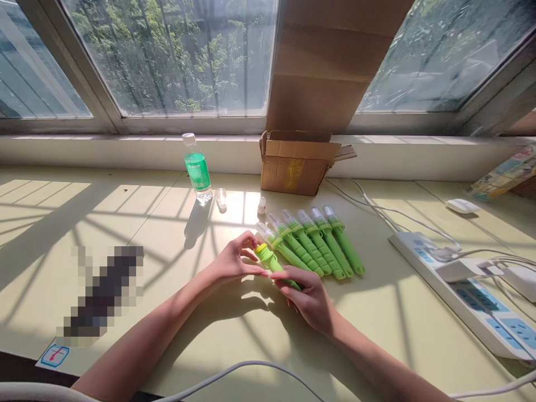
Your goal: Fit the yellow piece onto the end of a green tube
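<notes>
Five green tools with clear caps lie finished in a neat row on the counter, side by side, handles slanting toward the near right. A sixth green tool is in the hands, and its far end shows a yellow-green tip with no clear cap on it. Judging by that, most of the batch is done and this one is partway through. Two small loose pieces — a clear cap and a small white piece — sit farther back on the counter, so at least a little work seems left.

The right hand is wrapped around the handle of the held tool, fingers closed on it, with the handle running under the palm. The left hand pinches the tip end between thumb and fingertips. The tool lies low over the counter, just to the near left of the finished row and almost touching the nearest one.

Behind the row an open cardboard box stands against the window ledge, with a water bottle with a green label to its left. A white power strip with cables lies to the right, and a white mouse sits beyond it.
</notes>
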Demonstrator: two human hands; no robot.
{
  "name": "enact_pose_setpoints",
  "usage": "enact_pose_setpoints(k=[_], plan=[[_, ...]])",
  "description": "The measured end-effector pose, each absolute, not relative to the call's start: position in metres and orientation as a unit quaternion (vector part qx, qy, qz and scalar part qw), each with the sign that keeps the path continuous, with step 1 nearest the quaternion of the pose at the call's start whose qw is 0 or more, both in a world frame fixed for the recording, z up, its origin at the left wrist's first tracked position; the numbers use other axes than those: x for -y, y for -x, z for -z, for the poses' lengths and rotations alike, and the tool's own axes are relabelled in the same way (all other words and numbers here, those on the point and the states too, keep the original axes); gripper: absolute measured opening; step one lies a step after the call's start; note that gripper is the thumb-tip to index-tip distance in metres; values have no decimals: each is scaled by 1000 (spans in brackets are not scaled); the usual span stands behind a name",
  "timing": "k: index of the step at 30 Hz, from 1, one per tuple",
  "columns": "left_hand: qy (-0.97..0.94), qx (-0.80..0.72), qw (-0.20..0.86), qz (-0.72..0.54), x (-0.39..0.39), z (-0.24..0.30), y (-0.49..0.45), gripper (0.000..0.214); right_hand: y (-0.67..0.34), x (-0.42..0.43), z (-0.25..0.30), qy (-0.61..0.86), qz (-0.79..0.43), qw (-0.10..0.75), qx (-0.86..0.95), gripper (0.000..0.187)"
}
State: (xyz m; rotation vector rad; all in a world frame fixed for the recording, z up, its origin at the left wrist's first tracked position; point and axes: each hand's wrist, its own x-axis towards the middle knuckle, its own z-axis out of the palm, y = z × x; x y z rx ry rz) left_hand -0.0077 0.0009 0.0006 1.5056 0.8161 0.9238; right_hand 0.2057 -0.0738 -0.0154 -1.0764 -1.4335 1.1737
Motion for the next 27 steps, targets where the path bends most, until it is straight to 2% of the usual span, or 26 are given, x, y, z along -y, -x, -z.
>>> enact_pose_setpoints(k=[8,15,22,27], plan=[[-587,-354,627,-369,-2,-4,10,56,-204,75,10,468,-598,443,476,26],[-596,-359,608,-382,-3,-1,8,51,-202,74,0,461,-644,449,413,59],[-617,-369,566,-404,0,-1,3,43,-200,72,-3,476,-640,455,397,59],[-622,-380,550,-407,-2,-2,5,50,-200,72,-5,477,-656,448,375,62]])
